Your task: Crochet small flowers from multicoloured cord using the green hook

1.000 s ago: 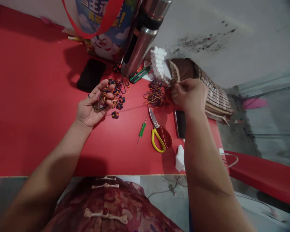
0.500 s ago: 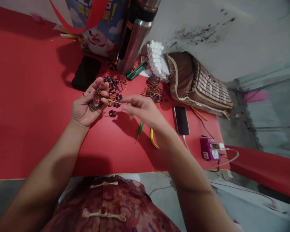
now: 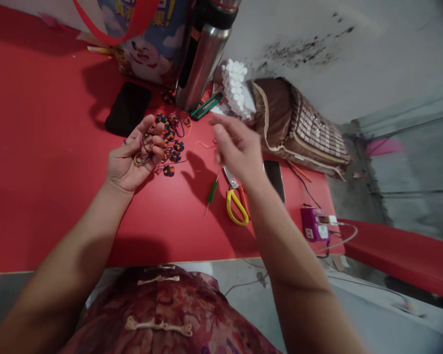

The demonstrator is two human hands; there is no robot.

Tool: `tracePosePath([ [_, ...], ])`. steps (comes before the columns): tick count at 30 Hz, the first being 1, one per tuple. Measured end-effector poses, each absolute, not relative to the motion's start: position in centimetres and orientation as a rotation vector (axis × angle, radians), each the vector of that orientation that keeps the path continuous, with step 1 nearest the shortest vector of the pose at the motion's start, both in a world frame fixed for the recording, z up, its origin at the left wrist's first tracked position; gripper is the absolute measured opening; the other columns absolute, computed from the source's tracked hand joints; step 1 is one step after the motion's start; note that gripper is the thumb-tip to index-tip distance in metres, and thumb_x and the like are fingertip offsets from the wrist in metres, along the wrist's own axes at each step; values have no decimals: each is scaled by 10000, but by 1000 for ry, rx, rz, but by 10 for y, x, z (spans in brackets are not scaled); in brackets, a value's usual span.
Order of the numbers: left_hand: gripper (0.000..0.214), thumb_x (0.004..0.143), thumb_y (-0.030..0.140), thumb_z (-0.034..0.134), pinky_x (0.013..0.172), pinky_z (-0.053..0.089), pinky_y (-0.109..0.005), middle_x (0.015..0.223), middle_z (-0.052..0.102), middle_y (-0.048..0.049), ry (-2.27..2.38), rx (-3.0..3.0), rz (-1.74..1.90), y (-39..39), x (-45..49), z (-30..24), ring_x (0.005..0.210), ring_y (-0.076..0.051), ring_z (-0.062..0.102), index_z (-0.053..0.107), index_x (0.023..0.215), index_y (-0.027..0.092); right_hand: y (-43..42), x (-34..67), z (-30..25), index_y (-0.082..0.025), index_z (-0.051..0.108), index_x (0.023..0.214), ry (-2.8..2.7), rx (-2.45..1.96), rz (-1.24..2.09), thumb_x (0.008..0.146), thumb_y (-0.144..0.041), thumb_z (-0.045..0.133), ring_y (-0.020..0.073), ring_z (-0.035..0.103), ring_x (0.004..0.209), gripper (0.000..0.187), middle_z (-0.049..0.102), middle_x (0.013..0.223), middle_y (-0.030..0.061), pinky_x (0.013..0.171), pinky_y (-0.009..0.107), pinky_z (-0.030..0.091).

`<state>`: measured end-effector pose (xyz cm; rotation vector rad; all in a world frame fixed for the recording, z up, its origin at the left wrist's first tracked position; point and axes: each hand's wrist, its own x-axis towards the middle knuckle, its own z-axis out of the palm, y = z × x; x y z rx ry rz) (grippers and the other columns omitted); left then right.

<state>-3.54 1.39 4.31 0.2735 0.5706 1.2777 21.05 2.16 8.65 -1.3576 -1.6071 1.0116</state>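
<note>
Thin dark-and-orange string loops (image 3: 142, 158) are sitting in my left hand (image 3: 128, 164), fingers curling loosely around them, just beside small round navy-and-orange thread knots (image 3: 169, 170). My right hand (image 3: 240, 148) is hanging above the red table (image 3: 51, 196), fingers bending, and I cannot tell if they're pinching anything.

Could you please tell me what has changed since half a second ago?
The right hand has swung rightward, away from the left hand, to near the scissors; whether it holds anything is unclear. The left hand still holds cords, with fewer loops showing; the green-handled tool lies as before.
</note>
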Motion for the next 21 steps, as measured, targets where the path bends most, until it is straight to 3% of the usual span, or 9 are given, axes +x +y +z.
tracePosePath([
  [3,233,1059,154,590,767,593,-180,1193,810,-64,610,335,1282,13,-37,40,978,-113,747,802,1098,241,4,162,81,-228,634,1417,-1597,-1234,1326,992,-787,583,97,598,498,705,786,974,34,468,262,494],
  [6,300,1062,130,553,828,561,-232,1198,820,-18,658,405,1270,13,-40,40,1190,-144,736,812,1114,271,-1,141,76,-255,609,1482,-1609,-1111,1628,1016,-836,464,106,644,524,759,771,914,5,498,249,538],
  [10,299,1066,142,563,866,568,-251,1252,811,-14,669,402,1287,14,-43,43,1248,-161,720,812,1138,290,3,150,72,-215,732,1211,-1557,-1244,1699,966,-908,463,121,627,495,782,720,805,19,444,257,472],
  [13,298,1089,151,535,845,607,-202,1299,788,-53,632,324,1326,16,-43,45,1110,-134,751,798,1166,269,4,173,77,-175,759,967,-1487,-1411,1499,939,-834,625,96,477,430,672,588,598,-25,421,254,347],
  [16,360,1115,135,469,838,621,-177,1325,774,-69,611,280,1340,17,-44,45,1038,-115,758,772,1258,265,12,208,85,-182,726,847,-1430,-1454,1308,834,-567,858,71,350,456,407,451,534,-90,463,251,256],
  [18,374,1119,145,482,843,633,-183,1331,773,-70,613,278,1341,18,-45,46,1025,-119,765,749,1338,288,23,240,91,-203,688,772,-1409,-1515,1068,815,-386,861,86,368,500,256,495,562,-72,508,270,278],
  [21,435,1124,119,426,816,642,-179,1303,787,-69,611,267,1347,17,-45,48,993,-118,771,752,1347,299,47,290,96,-244,653,709,-1458,-1726,290,872,-284,755,161,496,606,197,620,667,2,626,349,410],
])
